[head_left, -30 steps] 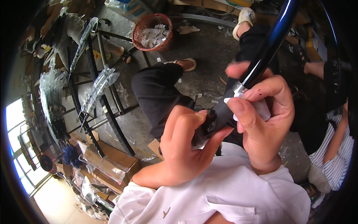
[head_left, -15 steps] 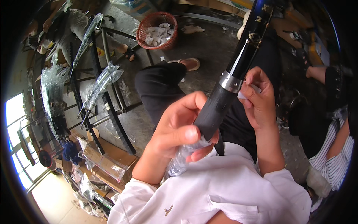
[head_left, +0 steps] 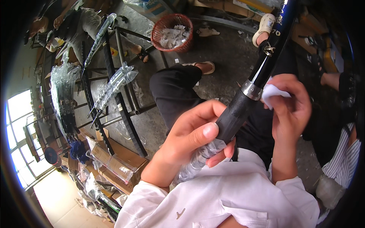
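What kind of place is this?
It looks like a workshop, perhaps one where things get packed: bundles in clear plastic lie on a metal rack, cardboard boxes sit near it, and a red basket holds white scraps.

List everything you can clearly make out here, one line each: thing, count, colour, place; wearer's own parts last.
Rod: 1, black, silver-collared, centre to upper right
Clear plastic: count unclear, around rod's lower end
Scrap: 1, white, beside rod
Basket: 1, red, top centre
Paper pieces: many, white, in basket
Rack: 1, dark, left
Wrapped bundles: at least 3, clear, left
Cardboard boxes: several, brown, lower left
Window: 1, white, left edge
Striped clothing: 1, white-dark, right edge
Clogs: 2, cream, upper middle
Left hand: 1, bare, around rod
Right hand: 1, bare, pinching scrap
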Motion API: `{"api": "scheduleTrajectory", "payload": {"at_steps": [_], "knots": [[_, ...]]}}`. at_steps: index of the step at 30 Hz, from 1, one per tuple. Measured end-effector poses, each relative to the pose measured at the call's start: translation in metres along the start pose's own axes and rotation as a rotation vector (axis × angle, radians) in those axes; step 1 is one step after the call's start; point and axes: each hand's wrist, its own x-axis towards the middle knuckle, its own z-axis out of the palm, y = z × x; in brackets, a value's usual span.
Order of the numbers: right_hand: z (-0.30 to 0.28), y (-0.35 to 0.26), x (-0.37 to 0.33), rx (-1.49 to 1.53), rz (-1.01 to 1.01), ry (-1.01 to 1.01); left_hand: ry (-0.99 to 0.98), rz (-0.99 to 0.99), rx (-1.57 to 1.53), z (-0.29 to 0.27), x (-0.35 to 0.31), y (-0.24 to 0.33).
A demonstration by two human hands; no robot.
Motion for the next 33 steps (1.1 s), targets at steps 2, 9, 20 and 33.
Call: {"api": "scheduleTrajectory", "payload": {"at_steps": [2, 9, 20, 33], "knots": [[0.001, -0.013, 0.004, -0.243, -0.264, -0.078, -0.016, 0.047, 0.052, 0.002, -0.002, 0.000], [0.030, -0.035, 0.005, -0.695, -0.521, -0.294, 0.117, 0.358, 0.625, 0.013, -0.001, -0.008], [0.031, -0.026, -0.002, -0.628, -0.573, -0.391, 0.187, 0.529, 1.020, 0.011, 0.004, -0.015], [0.017, -0.024, -0.008, -0.450, -0.488, -0.385, 0.107, 0.215, 0.208, 0.011, 0.000, -0.004]]}}
